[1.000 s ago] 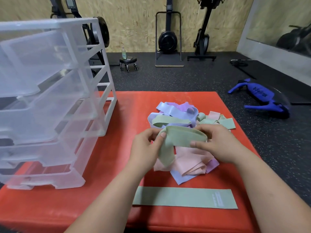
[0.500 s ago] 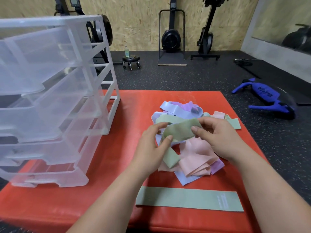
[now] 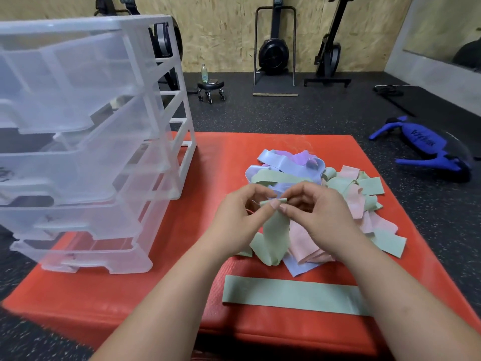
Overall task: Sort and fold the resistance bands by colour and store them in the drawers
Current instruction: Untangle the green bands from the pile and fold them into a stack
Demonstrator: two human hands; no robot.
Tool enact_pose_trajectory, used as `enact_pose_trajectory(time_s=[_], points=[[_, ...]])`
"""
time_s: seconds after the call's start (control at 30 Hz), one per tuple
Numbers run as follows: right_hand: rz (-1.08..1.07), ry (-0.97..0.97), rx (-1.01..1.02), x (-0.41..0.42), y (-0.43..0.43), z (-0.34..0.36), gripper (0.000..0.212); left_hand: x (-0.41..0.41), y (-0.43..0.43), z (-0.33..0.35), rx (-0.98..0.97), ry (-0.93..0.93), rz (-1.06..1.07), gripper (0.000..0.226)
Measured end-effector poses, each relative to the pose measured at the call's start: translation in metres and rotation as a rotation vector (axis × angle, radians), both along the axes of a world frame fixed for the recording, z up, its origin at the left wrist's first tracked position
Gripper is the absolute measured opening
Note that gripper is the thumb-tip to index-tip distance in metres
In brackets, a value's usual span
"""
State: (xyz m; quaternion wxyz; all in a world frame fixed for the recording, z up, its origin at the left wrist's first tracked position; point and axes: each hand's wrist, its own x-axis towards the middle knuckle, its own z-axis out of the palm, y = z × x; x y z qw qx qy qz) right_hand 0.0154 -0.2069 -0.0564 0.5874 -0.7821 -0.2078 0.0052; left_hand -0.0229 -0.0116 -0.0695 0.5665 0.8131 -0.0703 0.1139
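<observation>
**Both hands pinch a green band above the heap**

Nearest, a pale green band (image 3: 294,298) lies flat and straight across the front of the red mat (image 3: 156,282), its right end hidden under the right forearm.

Just beyond it, the left hand (image 3: 239,220) and the right hand (image 3: 320,220) meet over the mat. Each has its fingers curled, and thumb and fingertips pinch the top edge of a second green band (image 3: 273,238). This band is a soft, matte, sage-green strip. It hangs down from the pinch as a doubled loop, and its lower fold reaches the near edge of the heap.

The heap of bands (image 3: 338,199) lies behind and to the right of the hands, a loose tangle of pink, green, light blue and purple strips on the mat.

On the left of the mat stands a clear plastic drawer unit (image 3: 91,142), its drawers pulled out in steps.

Farther off on the dark floor are a blue exercise tool (image 3: 421,149) and a small wheeled stool (image 3: 210,88).
</observation>
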Motion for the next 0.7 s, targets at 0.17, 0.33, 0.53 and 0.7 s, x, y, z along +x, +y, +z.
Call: enact_pose_trajectory(time_s=[0.17,0.33,0.53,0.7], points=[[0.083,-0.008,-0.121,-0.007,0.006,0.0,0.032,-0.007,0.014,0.003,0.181,-0.011,0.0,0.006],[0.26,0.104,-0.268,-0.011,0.004,-0.012,0.023,-0.017,0.024,0.011,0.031,-0.093,0.092,0.007],[0.26,0.072,-0.356,-0.019,-0.008,-0.007,0.032,-0.033,0.039,0.024,-0.202,-0.166,0.251,0.009],[0.275,0.005,-0.43,-0.034,-0.029,0.007,0.007,-0.049,0.048,0.031,-0.298,-0.218,0.37,0.011]])
